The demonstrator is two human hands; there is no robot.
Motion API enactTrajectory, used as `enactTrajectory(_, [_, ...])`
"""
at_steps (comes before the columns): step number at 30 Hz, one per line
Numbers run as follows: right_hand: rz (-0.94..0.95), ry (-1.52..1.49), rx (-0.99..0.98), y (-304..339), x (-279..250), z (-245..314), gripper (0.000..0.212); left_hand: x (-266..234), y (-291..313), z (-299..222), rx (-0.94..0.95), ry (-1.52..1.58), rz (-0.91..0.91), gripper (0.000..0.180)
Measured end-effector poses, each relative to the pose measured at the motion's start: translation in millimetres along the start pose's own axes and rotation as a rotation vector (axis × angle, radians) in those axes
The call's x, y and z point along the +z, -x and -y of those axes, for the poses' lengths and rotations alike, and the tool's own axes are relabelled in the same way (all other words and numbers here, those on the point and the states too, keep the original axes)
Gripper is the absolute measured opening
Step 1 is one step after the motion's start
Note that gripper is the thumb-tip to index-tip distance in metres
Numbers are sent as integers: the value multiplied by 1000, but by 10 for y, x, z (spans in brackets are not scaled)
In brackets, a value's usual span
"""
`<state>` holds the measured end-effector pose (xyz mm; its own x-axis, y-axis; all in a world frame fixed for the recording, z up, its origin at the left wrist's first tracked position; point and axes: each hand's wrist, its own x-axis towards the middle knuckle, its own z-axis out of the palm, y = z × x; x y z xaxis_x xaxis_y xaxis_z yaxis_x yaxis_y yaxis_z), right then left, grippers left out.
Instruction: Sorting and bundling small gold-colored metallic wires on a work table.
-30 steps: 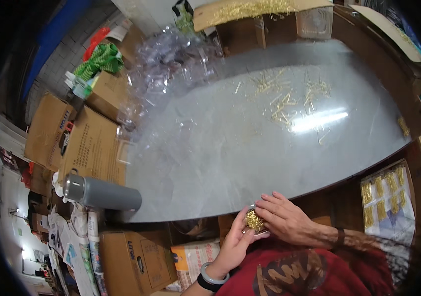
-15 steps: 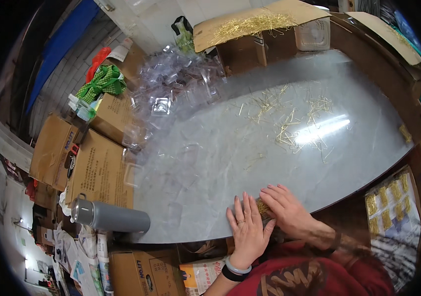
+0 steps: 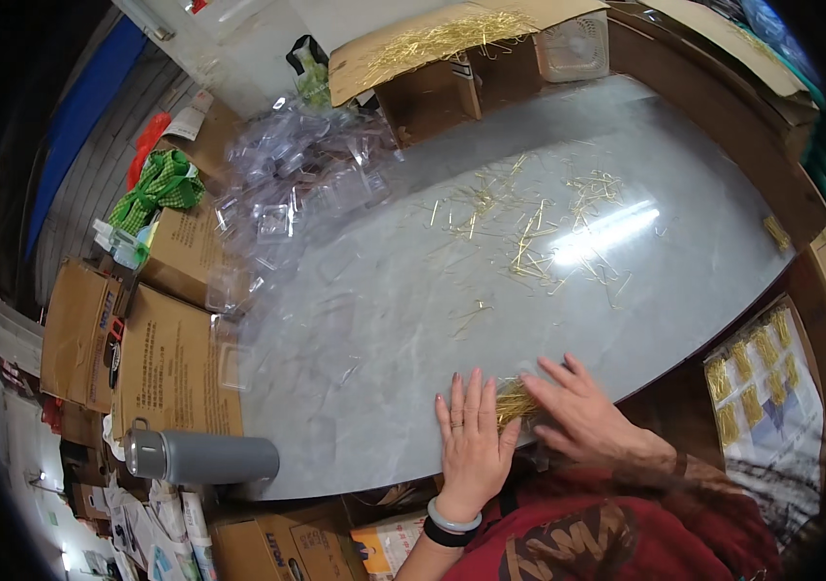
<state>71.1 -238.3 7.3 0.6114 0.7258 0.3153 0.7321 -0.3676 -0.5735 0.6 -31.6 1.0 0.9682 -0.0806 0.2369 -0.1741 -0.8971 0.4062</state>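
A small bundle of gold wire hooks (image 3: 513, 400) lies at the near edge of the grey table (image 3: 393, 387), between my two hands. My left hand (image 3: 474, 436) rests flat beside the bundle's left side, its fingers stretched out. On the other side is my right hand (image 3: 579, 412), with fingers spread and slightly bent, nearest the bundle's right end. Whether the right fingertips touch it I cannot tell. Loose gold wire hooks (image 3: 529, 254) are scattered over the middle of the table.
Clear plastic blister shells (image 3: 311, 160) heap up at the far left. More hooks (image 3: 442, 44) lie on a cardboard flap at the back. A grey bottle (image 3: 209, 456) lies at the left edge, near cardboard boxes (image 3: 175, 358). Packed gold bundles (image 3: 752, 387) sit at right, below the table.
My right hand has drawn back to the right and its fingers have spread, so more of the hook bundle shows. My left hand stays beside it. The whole view has shifted slightly.
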Motion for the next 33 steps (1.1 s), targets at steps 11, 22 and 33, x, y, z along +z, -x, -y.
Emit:
enactTrajectory(11, [-323, -236, 126, -69, 121, -2, 45, 74, 47, 18, 43, 82, -132, 56])
enactTrajectory(22, [-339, -55, 39, -65, 206, 95, 24, 24, -14, -22, 32, -25, -77, 51])
enactTrajectory(33, [-373, -115, 101, -126, 91, 65, 27, 27, -14, -39, 37, -12, -138, 54])
